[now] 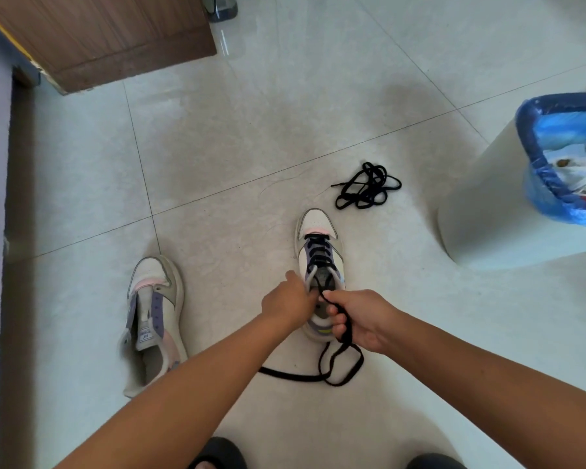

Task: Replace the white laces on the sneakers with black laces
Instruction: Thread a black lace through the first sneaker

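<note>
Two white sneakers with purple and pink panels stand on the tiled floor. The right sneaker (318,231) has a black lace (319,250) crossed through its eyelets. My left hand (290,301) grips the shoe's tongue and collar at the opening. My right hand (359,319) holds the lace's free ends, which trail in a loop (339,370) onto the floor behind the heel. The left sneaker (153,316) lies open with no lace in it. A second black lace (366,186) lies bundled on the floor beyond the right sneaker's toe.
A white bin (481,204) with a blue liner (548,157) stands at the right and holds white laces. A wooden door (109,38) is at the top left, a wall runs along the left edge. My dark slippers (217,453) show at the bottom.
</note>
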Motion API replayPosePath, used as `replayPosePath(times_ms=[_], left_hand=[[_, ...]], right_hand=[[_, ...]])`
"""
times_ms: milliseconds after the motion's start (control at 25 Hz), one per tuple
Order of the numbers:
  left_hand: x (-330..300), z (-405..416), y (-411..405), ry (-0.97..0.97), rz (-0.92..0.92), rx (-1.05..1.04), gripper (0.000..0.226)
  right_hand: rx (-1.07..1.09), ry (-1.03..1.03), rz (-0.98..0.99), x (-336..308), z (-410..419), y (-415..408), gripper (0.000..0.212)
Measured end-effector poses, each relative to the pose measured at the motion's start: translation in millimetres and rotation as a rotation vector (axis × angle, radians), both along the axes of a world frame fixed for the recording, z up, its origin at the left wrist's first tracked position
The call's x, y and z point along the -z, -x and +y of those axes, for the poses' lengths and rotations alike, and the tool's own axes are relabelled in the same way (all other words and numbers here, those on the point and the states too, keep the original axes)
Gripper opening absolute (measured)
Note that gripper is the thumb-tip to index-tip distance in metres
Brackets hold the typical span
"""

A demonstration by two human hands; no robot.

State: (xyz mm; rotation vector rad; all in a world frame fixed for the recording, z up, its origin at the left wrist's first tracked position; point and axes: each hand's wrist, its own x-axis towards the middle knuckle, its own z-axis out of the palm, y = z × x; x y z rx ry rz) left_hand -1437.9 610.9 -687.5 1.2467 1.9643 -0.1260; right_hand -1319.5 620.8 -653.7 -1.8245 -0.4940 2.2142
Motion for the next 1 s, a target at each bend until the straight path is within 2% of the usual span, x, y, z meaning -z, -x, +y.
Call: replayPosePath(times_ms=[200, 360, 560, 680, 840, 1000], left_hand=[[16.2, 9.2, -12.1, 0.021, 0.042, -0.079, 0.024], [22.1, 16.0, -16.7, 0.073, -0.014, -0.201, 0.026], [23.4, 17.7, -15.2, 0.091, -0.020, -0.187, 0.027], [20.5, 17.1, -15.1, 0.089, 0.007, -0.141, 0.027], [13.1, 13.2, -9.6, 0.049, -0.032, -0.129, 0.027], [11.8, 4.7, 5.9, -0.023, -0.107, -0.081, 0.030]], right_hand=[[0.004, -0.074, -0.104, 1.8, -7.8, -0.9, 0.017], [-0.015, -0.089, -0.140, -6.7, -20.6, -5.4, 0.015], [-0.049, -0.150, -0.114, -15.7, -17.9, -7.5, 0.009], [-0.182, -0.303, -0.143, -20.5, -20.3, -6.6, 0.020], [-0.543, -0.469, -0.159, -23.2, -19.5, -16.3, 0.025], [-0.614, -0.528, -0.130, -30.8, -24.2, -16.9, 0.029]])
